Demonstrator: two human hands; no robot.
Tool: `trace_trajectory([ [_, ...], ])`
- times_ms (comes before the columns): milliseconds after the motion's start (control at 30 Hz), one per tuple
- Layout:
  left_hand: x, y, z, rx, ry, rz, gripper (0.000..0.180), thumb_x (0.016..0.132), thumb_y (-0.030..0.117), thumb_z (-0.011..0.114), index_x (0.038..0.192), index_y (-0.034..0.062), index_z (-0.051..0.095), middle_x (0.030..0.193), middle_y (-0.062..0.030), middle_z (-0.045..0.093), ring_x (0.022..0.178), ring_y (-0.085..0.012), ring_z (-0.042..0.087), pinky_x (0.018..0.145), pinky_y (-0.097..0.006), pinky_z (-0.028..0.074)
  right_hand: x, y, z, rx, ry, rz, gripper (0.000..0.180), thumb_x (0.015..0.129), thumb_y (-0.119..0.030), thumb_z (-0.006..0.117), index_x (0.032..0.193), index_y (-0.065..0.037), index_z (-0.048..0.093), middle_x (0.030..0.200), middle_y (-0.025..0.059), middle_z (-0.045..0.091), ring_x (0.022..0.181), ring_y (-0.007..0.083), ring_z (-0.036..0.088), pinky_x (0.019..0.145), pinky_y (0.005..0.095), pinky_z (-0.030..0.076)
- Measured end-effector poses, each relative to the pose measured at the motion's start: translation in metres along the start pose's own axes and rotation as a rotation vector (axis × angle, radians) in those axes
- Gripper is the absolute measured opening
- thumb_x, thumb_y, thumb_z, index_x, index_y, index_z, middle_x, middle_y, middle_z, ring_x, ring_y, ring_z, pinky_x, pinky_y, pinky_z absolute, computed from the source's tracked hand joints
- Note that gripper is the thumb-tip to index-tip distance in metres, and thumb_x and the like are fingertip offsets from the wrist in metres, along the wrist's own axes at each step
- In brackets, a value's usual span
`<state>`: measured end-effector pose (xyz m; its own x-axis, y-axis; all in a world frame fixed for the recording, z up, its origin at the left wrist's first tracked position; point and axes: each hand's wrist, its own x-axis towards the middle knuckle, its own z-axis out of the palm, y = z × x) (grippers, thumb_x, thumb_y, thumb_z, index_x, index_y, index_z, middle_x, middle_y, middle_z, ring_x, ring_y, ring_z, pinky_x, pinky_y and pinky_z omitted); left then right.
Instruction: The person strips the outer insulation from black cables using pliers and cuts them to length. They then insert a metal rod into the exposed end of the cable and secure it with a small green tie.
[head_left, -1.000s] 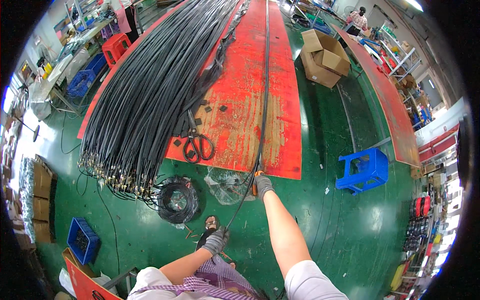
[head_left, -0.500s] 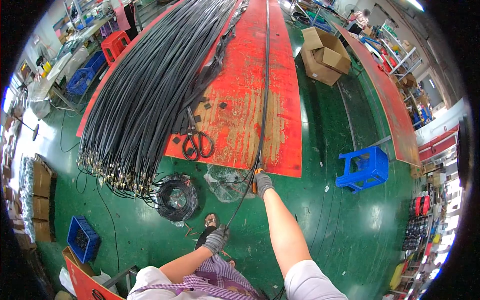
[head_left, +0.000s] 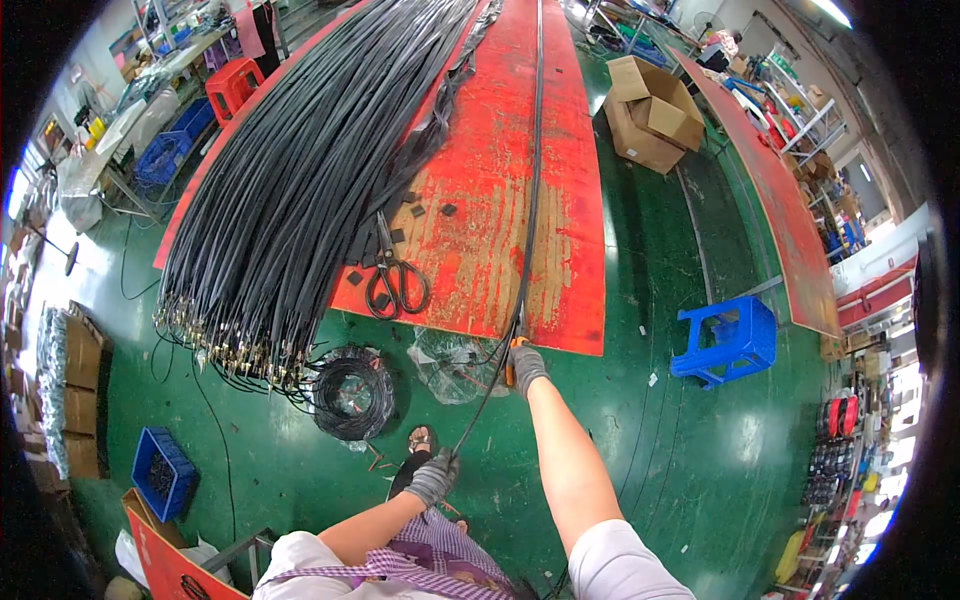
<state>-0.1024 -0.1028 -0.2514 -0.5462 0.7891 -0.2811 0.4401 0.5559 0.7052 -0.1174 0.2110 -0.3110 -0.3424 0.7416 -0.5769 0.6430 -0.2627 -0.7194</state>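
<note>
My left hand (head_left: 434,478), in a grey glove, is closed round a thin black cable (head_left: 487,398) just in front of my body. From there the cable runs up and to the right toward the table's near edge. My right hand (head_left: 530,369), gloved too, grips an orange-handled hand tool (head_left: 510,376) at that edge; its working end is hard to make out. Long black cables (head_left: 531,200) stretch away from it along the red table (head_left: 480,140). Left of them lie black-handled scissors (head_left: 398,285) and several small black squares (head_left: 418,211).
A thick bundle of black cables (head_left: 300,170) covers the table's left side. Below it, a coil of cable (head_left: 352,395) and clear plastic (head_left: 445,365) lie on the green floor. On the right stand a blue stool (head_left: 727,340) and a cardboard box (head_left: 645,125); a blue crate (head_left: 165,475) is at lower left.
Both hands keep almost the same places and grips. The view has shifted very slightly.
</note>
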Motion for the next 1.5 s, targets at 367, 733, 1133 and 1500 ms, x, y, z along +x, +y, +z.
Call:
trace_trajectory([
  [367, 0.001, -0.012, 0.005, -0.145, -0.082, -0.13, 0.025, 0.079, 0.027, 0.04, 0.089, 0.004, 0.043, 0.065, -0.0197, 0.053, 0.063, -0.0362, 0.053, 0.053, -0.044, 0.04, -0.032, -0.034, 0.004, 0.095, -0.03, 0.1, 0.021, 0.065, -0.024, 0.049, 0.064, -0.004, 0.054, 0.061, 0.0107, 0.052, 0.058, 0.02, 0.051, 0.053, 0.0324, 0.038],
  [733, 0.0, 0.006, -0.011, 0.019, -0.033, -0.026, 0.025, 0.079, 0.027, 0.041, 0.088, 0.0035, 0.043, 0.062, -0.0187, 0.053, 0.059, -0.0347, 0.053, 0.05, -0.042, 0.039, -0.013, -0.016, 0.004, 0.084, -0.042, 0.07, 0.021, 0.068, -0.026, 0.047, 0.064, -0.006, 0.052, 0.058, 0.0082, 0.051, 0.053, 0.0199, 0.049, 0.05, 0.0338, 0.037],
  [1133, -0.002, 0.0, -0.005, 0.022, -0.058, -0.009, 0.021, 0.079, 0.024, 0.042, 0.088, 0.0058, 0.042, 0.058, -0.0168, 0.053, 0.053, -0.033, 0.053, 0.046, -0.043, 0.039, -0.054, -0.05, -0.004, 0.171, -0.027, 0.065, 0.016, 0.072, -0.024, 0.046, 0.066, -0.01, 0.051, 0.057, 0.0042, 0.049, 0.049, 0.0162, 0.047, 0.045, 0.0316, 0.037],
  [1500, -0.001, 0.013, -0.018, -0.025, -0.107, -0.076, 0.019, 0.078, 0.022, 0.043, 0.089, 0.0062, 0.043, 0.064, -0.0171, 0.054, 0.058, -0.0338, 0.053, 0.048, -0.042, 0.04, -0.045, -0.044, -0.003, 0.226, -0.08, 0.099, 0.013, 0.073, -0.022, 0.044, 0.071, -0.01, 0.05, 0.059, 0.0055, 0.05, 0.049, 0.0185, 0.049, 0.045, 0.0326, 0.039],
])
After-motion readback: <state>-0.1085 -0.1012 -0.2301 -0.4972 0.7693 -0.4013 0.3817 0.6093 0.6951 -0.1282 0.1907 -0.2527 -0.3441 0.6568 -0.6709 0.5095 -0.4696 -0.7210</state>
